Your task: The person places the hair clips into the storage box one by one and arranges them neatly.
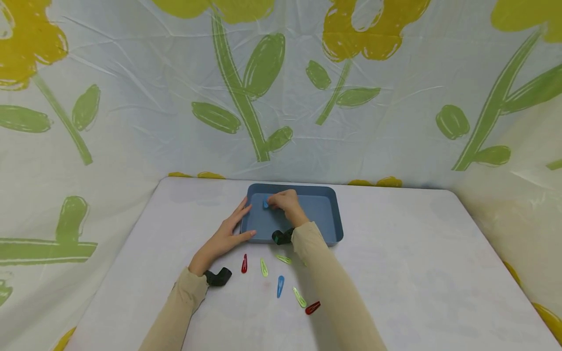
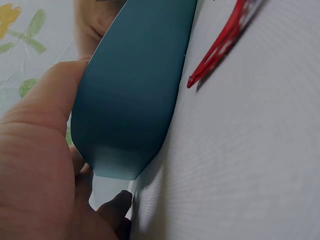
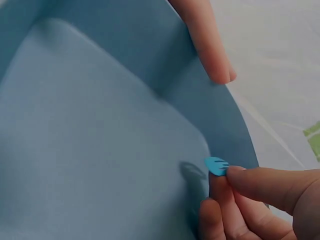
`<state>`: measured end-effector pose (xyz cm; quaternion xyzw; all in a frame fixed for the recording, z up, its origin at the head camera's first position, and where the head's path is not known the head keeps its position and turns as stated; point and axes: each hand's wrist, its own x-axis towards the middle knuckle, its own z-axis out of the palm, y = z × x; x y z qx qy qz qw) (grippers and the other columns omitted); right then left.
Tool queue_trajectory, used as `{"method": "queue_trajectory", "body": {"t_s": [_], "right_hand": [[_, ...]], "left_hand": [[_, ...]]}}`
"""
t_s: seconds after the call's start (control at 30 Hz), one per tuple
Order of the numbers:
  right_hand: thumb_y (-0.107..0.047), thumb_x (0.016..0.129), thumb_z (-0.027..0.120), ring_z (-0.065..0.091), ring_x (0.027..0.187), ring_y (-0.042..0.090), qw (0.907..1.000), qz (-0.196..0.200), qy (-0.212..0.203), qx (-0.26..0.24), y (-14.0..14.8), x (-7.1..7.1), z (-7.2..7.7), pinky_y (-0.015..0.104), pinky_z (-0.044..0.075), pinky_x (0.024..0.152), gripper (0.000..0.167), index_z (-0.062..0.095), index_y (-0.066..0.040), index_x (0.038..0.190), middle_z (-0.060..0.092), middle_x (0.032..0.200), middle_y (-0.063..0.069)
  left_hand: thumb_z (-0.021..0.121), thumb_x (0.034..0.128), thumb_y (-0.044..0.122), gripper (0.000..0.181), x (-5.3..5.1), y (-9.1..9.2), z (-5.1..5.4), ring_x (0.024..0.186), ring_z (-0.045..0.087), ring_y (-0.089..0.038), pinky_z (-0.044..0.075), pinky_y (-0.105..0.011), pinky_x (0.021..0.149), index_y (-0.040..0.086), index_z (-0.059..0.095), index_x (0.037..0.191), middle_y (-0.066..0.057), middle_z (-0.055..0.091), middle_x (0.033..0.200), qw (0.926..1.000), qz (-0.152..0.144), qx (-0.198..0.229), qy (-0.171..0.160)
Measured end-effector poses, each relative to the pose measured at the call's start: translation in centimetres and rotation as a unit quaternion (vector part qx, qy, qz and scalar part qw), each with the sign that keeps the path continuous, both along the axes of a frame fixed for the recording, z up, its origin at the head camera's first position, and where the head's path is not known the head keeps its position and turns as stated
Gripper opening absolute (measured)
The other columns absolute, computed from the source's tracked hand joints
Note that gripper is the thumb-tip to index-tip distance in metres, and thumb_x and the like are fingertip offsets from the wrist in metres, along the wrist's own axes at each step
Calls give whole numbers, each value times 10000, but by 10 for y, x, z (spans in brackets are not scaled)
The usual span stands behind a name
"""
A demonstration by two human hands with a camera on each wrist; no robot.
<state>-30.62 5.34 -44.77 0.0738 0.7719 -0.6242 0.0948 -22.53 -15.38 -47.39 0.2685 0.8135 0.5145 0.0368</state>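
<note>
Between thumb and fingertips, my right hand (image 1: 287, 204) pinches a blue snap hair clip (image 3: 216, 166) just above the floor of a blue-grey rectangular tray (image 1: 313, 214), toward its left end. Most of the clip is covered by the fingers. My left hand (image 1: 225, 237) rests against the tray's left end with fingers spread; its thumb touches the rim near the front corner, as the left wrist view shows. Nearest to the left hand on the table is a red hair clip (image 1: 244, 263).
In front of the tray lie light green clips (image 1: 264, 267), another blue clip (image 1: 280, 286) and a second red clip (image 1: 313, 307), close to the right sleeve (image 1: 338, 282). A flower-printed curtain (image 1: 175, 87) stands behind the white table (image 1: 417, 258).
</note>
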Motion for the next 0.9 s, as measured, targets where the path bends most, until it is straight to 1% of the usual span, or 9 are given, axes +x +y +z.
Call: {"method": "queue_trajectory", "body": {"t_s": [0.1,0.23,0.43,0.57,0.67,0.8,0.9], "right_hand": [[22,788,735,664,678,237,10000,-71,6,68,-1,0,-2,376,563,764,150,758,102,913,739,831,167],[24,777,742,667,667,242,9993,-169,6,332,-2,-1,-4,358,563,727,112,773,75,871,740,796,148],[11,784,748,687,702,251,9966,-259,-38,776,-5,-2,-5,331,564,695,87,789,36,857,748,823,134],[19,781,755,692,710,255,9955,-276,19,909,-7,-1,-5,325,559,684,94,791,29,867,751,836,132],[14,777,757,686,694,245,9951,-255,90,955,-6,0,-5,324,552,679,99,791,28,868,749,816,126],[-5,774,760,680,677,233,9941,-157,126,1065,-5,2,-4,339,561,693,88,792,23,851,739,785,120],[-34,789,757,691,696,247,9930,11,75,1182,-3,3,-1,372,568,748,82,792,17,843,737,781,127]], "left_hand": [[678,939,102,748,-1,0,-1,1507,49,-350,129,-594,1171,-27,258,1544,-200,60,1643,10000,-25,-15,29],[676,942,113,749,-1,0,-1,1508,49,-343,135,-597,1168,-9,257,1550,-197,59,1644,10000,-29,-53,22],[674,940,107,749,-1,-1,0,1508,49,-346,137,-601,1167,5,256,1554,-204,63,1641,9999,-28,-86,57],[675,940,109,752,-3,-2,0,1507,54,-356,144,-601,1165,10,255,1556,-208,61,1640,9999,-24,-135,55],[680,936,105,765,-9,-3,-13,1509,43,-344,135,-601,1167,-1,244,1555,-193,50,1644,9999,8,-146,69],[685,934,108,780,-18,-5,-33,1513,28,-294,124,-594,1171,14,233,1563,-128,35,1657,9998,38,-122,127],[697,932,137,782,-19,-7,-36,1515,42,-269,138,-593,1170,48,251,1568,-78,47,1664,9998,75,-121,149]]}}
